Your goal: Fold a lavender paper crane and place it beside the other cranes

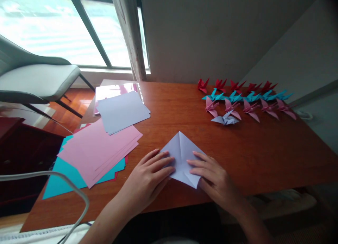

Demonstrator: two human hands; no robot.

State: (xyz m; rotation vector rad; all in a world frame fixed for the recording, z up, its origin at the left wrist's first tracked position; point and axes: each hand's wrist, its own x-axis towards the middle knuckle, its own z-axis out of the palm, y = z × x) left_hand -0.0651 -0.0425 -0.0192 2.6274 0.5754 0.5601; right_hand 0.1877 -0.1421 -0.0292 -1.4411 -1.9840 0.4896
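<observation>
A white sheet of paper (182, 156), folded into a diamond-like shape with a crease down its middle, lies at the table's front. My left hand (153, 171) rests on its left side, fingers stretched flat over the surface, thumb mostly hidden. On the right side, my right hand (211, 173) has its fingers on top of the paper and its thumb at the lower right edge, where a corner curls up. Beyond it stands a white folded paper crane (225, 119).
Rows of red paper cranes (237, 86), blue cranes (235, 97) and pink cranes (249, 110) stand at the back right. White sheets (124, 112), pink sheets (97, 149) and blue sheets (63, 180) lie on the table (169, 106) at left. A white cable (76, 187) loops at lower left.
</observation>
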